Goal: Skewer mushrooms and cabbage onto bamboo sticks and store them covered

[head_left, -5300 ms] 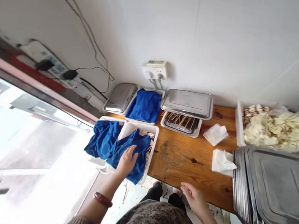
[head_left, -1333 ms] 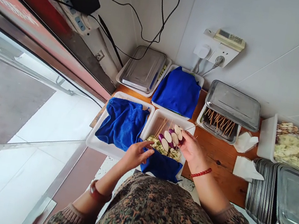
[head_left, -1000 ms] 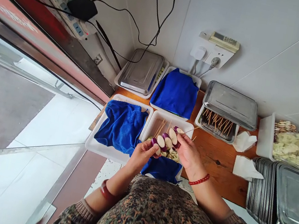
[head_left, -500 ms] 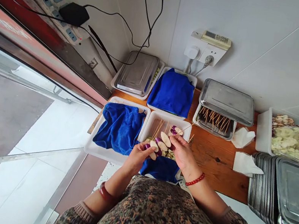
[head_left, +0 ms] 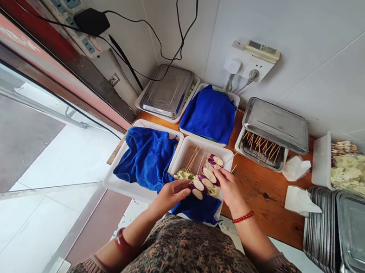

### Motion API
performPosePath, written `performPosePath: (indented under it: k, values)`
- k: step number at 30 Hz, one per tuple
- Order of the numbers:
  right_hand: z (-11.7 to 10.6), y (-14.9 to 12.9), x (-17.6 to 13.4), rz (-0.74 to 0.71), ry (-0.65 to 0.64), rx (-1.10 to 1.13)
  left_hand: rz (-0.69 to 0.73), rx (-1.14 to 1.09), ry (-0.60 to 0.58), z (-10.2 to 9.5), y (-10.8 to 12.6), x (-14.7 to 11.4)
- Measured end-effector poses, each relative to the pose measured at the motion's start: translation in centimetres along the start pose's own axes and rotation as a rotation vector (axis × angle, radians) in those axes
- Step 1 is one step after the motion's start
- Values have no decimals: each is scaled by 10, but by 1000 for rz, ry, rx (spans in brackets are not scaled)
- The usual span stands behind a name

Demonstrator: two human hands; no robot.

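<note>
Smooth pale wall (head_left: 307, 45) at far side. Knotty wood worktop (head_left: 249, 197) below. Right end: stack of steel trays (head_left: 345, 231), ribbed edges; beyond it white bin (head_left: 319, 163), pale vegetable pieces inside. Far row: left tub, steel lid (head_left: 167, 91) on; middle tub, blue cloth (head_left: 209, 113) over it; right tub, steel lid (head_left: 277, 120) askew, thin sticks (head_left: 262, 146) showing. Near left tub (head_left: 134, 189): rumpled cloth (head_left: 147, 154) on top. Near right tub (head_left: 185, 149): cloth bunched at near side, pale green pieces, sticks. Right hand (head_left: 231, 192): fingers clamped on skewer (head_left: 209, 175), oval purple-edged slices, above near right tub. Left hand (head_left: 169, 198): beside skewer's near end; can't tell if fingers grip it.
</note>
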State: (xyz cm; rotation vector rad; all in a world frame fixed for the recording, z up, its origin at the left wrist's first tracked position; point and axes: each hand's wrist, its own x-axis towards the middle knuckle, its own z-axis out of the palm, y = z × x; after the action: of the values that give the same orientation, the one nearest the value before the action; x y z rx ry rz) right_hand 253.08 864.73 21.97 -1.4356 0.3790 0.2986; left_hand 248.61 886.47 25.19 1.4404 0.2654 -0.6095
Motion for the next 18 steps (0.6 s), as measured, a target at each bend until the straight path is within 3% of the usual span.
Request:
performPosePath:
  k: [4, 9, 13, 16, 18]
  values:
    - [-37, -6, 7, -51, 244, -3, 226, 550, 88, -20, -5, -10]
    - [-51, -19, 20, -106, 345, 48, 496, 1123, -103, -28, -17, -20]
    - [-34, -18, 20, -100, 296, 72, 568, 1289, -109, -21, -32, -18]
    - [-25, -14, 17, -88, 267, 81, 673, 1263, -87, -15, -39, -18]
    - [-25, -12, 15, -83, 267, 103, 684, 1219, -136, -13, -39, -24]
